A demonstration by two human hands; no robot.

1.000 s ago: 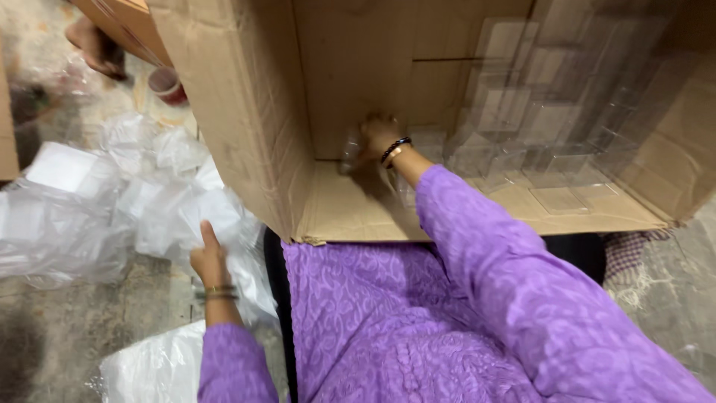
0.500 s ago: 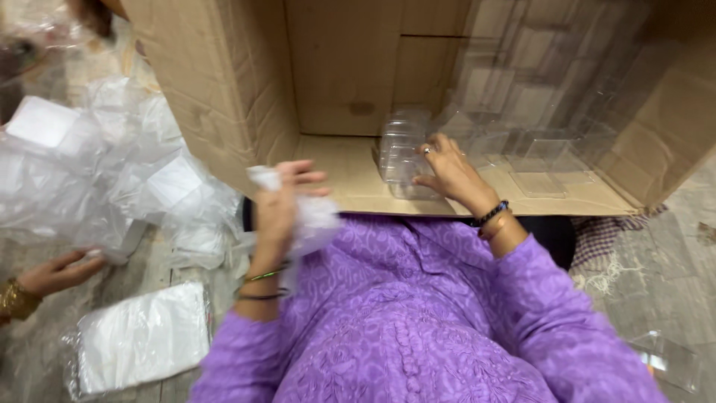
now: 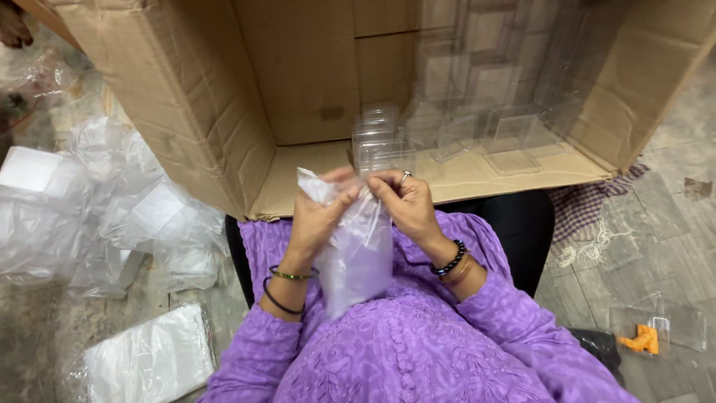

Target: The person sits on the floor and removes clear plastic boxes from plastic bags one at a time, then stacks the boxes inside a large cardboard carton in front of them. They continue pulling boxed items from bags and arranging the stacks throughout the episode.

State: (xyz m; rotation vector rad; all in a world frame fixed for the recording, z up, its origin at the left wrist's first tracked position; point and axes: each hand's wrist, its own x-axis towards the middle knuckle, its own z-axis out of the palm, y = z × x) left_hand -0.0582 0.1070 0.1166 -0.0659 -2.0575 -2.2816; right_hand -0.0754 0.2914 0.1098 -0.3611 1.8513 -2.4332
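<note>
plastic bag [image 3: 358,257] hangs over my lap, limp, light, probably slippery. left hand [image 3: 317,216] and right hand [image 3: 406,205] both pinch its top edge; i judge the mouth corners the best hold.

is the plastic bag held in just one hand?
No: both the left hand and the right hand pinch the top of the clear plastic bag above the lap.

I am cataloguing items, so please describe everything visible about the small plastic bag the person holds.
The plastic bag is small, thin and see-through, slightly milky and crinkled. It hangs upright over the purple lap, apparently empty. The left hand and the right hand pinch its top edge from both sides, in front of the open cardboard box.
</note>
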